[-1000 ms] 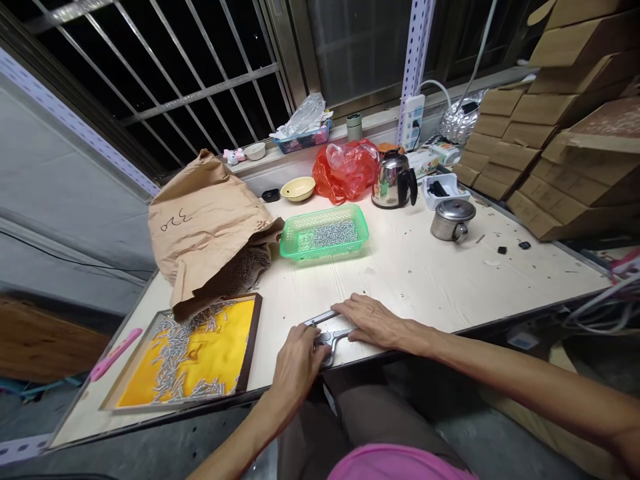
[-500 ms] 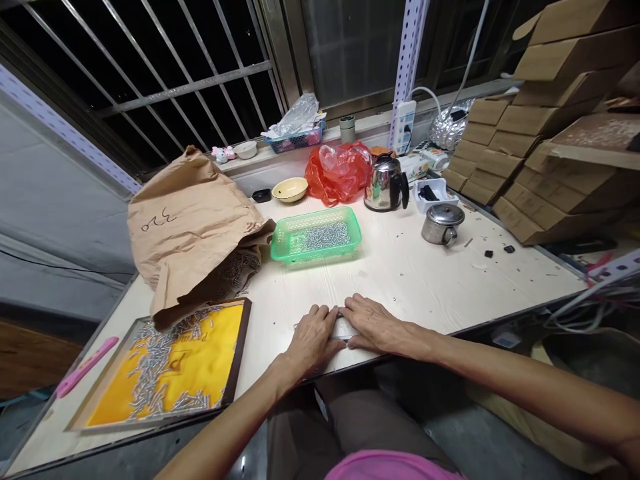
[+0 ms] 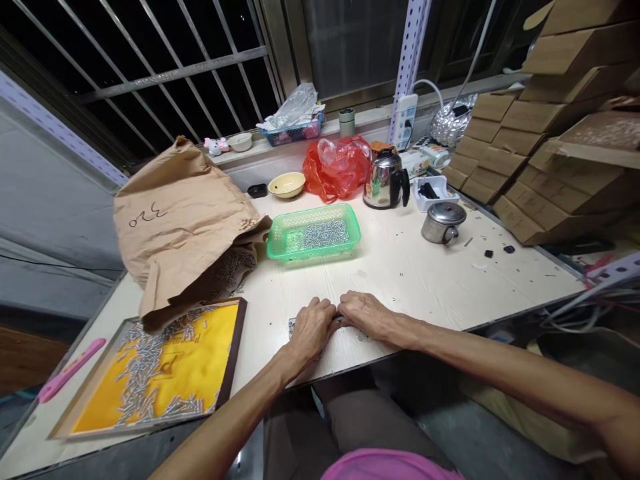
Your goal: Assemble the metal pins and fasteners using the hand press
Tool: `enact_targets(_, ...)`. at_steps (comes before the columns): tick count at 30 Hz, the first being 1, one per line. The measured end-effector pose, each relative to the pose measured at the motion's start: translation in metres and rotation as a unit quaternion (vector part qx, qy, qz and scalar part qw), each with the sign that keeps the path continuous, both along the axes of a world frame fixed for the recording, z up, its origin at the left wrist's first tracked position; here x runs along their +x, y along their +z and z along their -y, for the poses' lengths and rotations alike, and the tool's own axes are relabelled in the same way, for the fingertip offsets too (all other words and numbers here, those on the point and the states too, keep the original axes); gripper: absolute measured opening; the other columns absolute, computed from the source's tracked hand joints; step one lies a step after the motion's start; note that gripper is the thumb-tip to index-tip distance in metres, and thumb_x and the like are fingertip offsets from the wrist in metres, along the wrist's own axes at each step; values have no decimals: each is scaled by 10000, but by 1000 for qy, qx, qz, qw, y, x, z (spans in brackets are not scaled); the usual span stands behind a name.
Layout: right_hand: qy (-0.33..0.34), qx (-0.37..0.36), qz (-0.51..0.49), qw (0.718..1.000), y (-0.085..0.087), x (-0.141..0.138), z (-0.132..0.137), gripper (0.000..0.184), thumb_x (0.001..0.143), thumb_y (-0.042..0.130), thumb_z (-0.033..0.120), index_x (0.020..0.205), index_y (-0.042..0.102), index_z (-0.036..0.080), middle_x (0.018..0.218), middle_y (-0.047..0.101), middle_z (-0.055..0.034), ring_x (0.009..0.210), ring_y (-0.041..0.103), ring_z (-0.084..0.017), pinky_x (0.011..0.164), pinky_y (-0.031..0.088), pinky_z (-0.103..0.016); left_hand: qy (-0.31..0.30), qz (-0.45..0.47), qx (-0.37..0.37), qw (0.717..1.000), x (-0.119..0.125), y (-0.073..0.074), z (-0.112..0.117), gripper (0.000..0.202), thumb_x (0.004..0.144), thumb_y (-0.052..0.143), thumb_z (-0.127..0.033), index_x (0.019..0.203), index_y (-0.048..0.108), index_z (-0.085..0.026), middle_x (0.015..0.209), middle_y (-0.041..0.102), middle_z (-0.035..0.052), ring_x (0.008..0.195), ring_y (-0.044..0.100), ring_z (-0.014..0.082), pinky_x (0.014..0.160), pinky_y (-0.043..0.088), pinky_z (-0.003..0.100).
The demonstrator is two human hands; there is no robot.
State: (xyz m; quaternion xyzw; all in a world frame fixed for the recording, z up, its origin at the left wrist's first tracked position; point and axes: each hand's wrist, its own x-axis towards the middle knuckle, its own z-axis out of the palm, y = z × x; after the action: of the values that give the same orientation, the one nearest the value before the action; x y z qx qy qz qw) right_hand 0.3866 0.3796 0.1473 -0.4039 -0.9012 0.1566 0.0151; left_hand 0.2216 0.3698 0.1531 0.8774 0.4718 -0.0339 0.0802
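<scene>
My left hand [image 3: 311,328] and my right hand [image 3: 364,312] lie side by side, palms down, at the front edge of the pale wooden table [image 3: 425,273]. Both press on a flat metal piece [image 3: 291,326], of which only a small end shows left of my left hand. The rest of that piece is hidden under my fingers. A green plastic basket [image 3: 345,243] with small metal pins stands behind my hands. At the left lies a yellow tray [image 3: 210,347] with a dark frame and several loose pins.
A brown paper sack [image 3: 175,213] spills pins onto the tray. At the back stand a kettle [image 3: 383,179], a lidded metal cup [image 3: 443,222], a red plastic bag [image 3: 336,167] and a yellow bowl [image 3: 287,184]. Cardboard boxes [image 3: 560,133] are stacked at right. A pink tool [image 3: 70,369] lies far left.
My left hand has moved from the table's edge, where it was on a metal tool, up beside my right hand. Both hands now cover the metal piece.
</scene>
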Motion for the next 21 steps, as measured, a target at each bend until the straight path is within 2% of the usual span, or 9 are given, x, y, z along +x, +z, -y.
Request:
enact_targets(3, 6, 27, -23, 999, 0, 7, 0, 96, 896, 670, 182, 864, 615, 110, 863, 542, -65, 854, 500, -213, 709, 396, -269, 14, 1, 5, 1000, -1, 1, 5, 143, 905, 595, -312, 910, 583, -169, 879, 540, 36, 884, 483, 225, 675, 446, 284)
enact_targets(4, 12, 30, -37, 999, 0, 11, -2, 142, 864, 713, 201, 909, 615, 110, 890, 535, -67, 877, 493, -219, 728, 401, -273, 20, 6, 8, 1000, -1, 1, 7, 163, 891, 617, -302, 981, 578, -171, 909, 541, 40, 902, 485, 230, 697, 459, 295)
enact_targets(7, 53, 15, -89, 994, -1, 22, -11, 356, 797, 787, 283, 1048, 598, 117, 954, 527, -71, 914, 484, -227, 773, 411, -285, 52, 41, 38, 997, -1, -4, 22, 387, 856, 654, -236, 1199, 488, -169, 1084, 521, 78, 1012, 476, 255, 837, 474, 373)
enact_targets(9, 62, 14, -110, 992, -3, 26, -17, 289, 860, 722, 269, 1075, 595, 124, 960, 539, -70, 912, 489, -219, 791, 405, -287, 60, 76, 68, 993, 1, -13, 37, 415, 861, 621, -173, 1240, 454, -148, 1224, 467, 122, 1139, 426, 281, 960, 424, 436)
enact_targets(11, 36, 39, -108, 993, -7, 26, -22, 152, 906, 648, 187, 1040, 608, 126, 947, 553, -67, 909, 491, -212, 803, 389, -289, 43, 111, 81, 990, 6, -23, 54, 386, 874, 572, -131, 1242, 454, -129, 1318, 406, 146, 1247, 339, 300, 1034, 369, 463)
enact_targets(13, 4, 71, -86, 994, -11, 22, -27, 49, 907, 614, 120, 954, 624, 129, 913, 563, -61, 896, 492, -209, 795, 372, -289, 31, 146, 76, 986, 12, -32, 68, 375, 896, 524, -130, 1262, 445, -139, 1340, 403, 135, 1279, 310, 300, 1052, 351, 489)
enact_targets(15, -13, 90, -56, 994, -12, 15, -36, 63, 908, 595, 100, 869, 629, 135, 879, 573, -56, 877, 495, -210, 776, 358, -293, 42, 178, 65, 981, 18, -38, 78, 364, 913, 497, -150, 1273, 445, -163, 1319, 440, 113, 1259, 349, 288, 1059, 337, 517)
enact_targets(18, -29, 102, -22, 994, -6, 2, -53, 87, 908, 614, 133, 825, 639, 145, 857, 591, -51, 874, 493, -222, 775, 341, -314, 69, 204, 50, 975, 24, -39, 83, 365, 903, 520, -151, 1263, 461, -169, 1280, 481, 97, 1220, 399, 268, 1084, 295, 528)
enact_targets(21, -18, 121, 0, 992, 8, -21, -54, 46, 885, 646, 148, 840, 655, 152, 881, 597, -61, 914, 474, -243, 776, 331, -334, 71, 228, 37, 970, 24, -34, 85, 414, 882, 547, -139, 1283, 445, -160, 1307, 452, 100, 1252, 355, 281, 1092, 269, 541)
